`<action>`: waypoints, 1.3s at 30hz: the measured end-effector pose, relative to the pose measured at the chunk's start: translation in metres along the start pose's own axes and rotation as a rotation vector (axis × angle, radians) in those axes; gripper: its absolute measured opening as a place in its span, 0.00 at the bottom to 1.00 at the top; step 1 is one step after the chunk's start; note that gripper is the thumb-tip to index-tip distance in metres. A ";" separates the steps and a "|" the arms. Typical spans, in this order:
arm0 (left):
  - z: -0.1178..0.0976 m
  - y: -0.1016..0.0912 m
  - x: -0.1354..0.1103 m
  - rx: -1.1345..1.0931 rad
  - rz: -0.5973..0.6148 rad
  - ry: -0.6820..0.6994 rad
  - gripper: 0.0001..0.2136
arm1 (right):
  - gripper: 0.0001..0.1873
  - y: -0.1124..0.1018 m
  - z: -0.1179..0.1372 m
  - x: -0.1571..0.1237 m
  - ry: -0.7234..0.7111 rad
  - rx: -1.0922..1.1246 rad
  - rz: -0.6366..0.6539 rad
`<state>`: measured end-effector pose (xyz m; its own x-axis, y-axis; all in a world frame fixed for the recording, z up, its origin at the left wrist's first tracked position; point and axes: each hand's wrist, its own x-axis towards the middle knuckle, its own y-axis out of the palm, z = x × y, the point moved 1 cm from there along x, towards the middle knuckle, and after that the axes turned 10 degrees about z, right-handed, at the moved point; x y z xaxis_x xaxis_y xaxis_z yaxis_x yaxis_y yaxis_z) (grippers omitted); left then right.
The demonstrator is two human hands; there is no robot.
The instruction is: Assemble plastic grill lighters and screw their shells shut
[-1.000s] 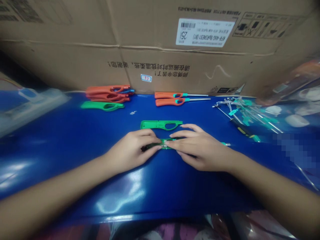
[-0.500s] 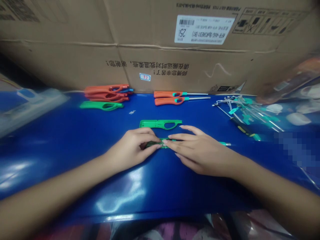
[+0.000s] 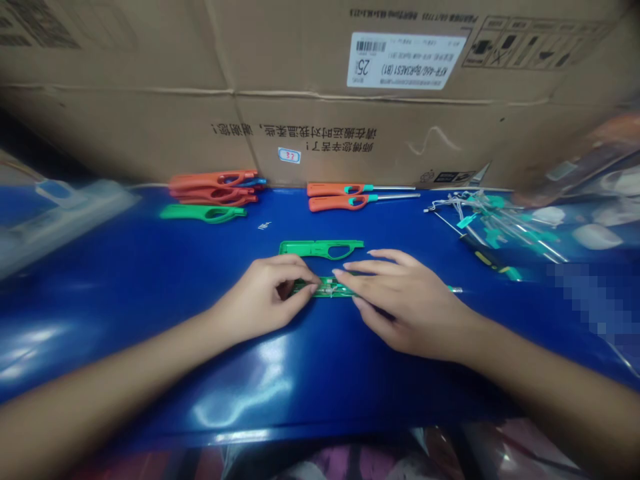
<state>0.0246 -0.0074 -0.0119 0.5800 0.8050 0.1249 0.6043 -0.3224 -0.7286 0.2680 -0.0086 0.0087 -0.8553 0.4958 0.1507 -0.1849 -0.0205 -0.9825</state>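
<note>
A green lighter shell half (image 3: 330, 288) with small parts inside lies on the blue table between my hands. My left hand (image 3: 270, 290) pinches its left end between thumb and fingers. My right hand (image 3: 410, 300) is open over its right portion, fingers spread, fingertips at or just above the shell; exact contact is hard to tell. A metal tip pokes out past the right hand's knuckles. Just beyond lies another green shell half (image 3: 320, 249), hollow side up, with a trigger opening at its right end.
Orange-red lighter shells (image 3: 215, 180) and a green shell (image 3: 203, 213) lie at the back left. Two orange lighters (image 3: 343, 202) rest against the cardboard box (image 3: 300, 60). Tiny metal pins (image 3: 265, 226) sit nearby. At right are a screwdriver (image 3: 483, 257) and a pile of teal-ended rods (image 3: 505, 220).
My right fingers have drawn back slightly to the right, uncovering more of the inside of the green shell half. My left hand keeps its grip at the left end.
</note>
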 end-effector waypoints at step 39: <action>-0.001 0.000 -0.004 0.390 0.236 0.217 0.18 | 0.17 -0.002 -0.028 0.003 -0.019 0.198 0.173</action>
<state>0.0228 -0.0108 -0.0119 0.8018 0.5966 0.0331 0.2173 -0.2396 -0.9462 0.2788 0.0172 0.0082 -0.8909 0.4540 -0.0135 -0.1249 -0.2735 -0.9537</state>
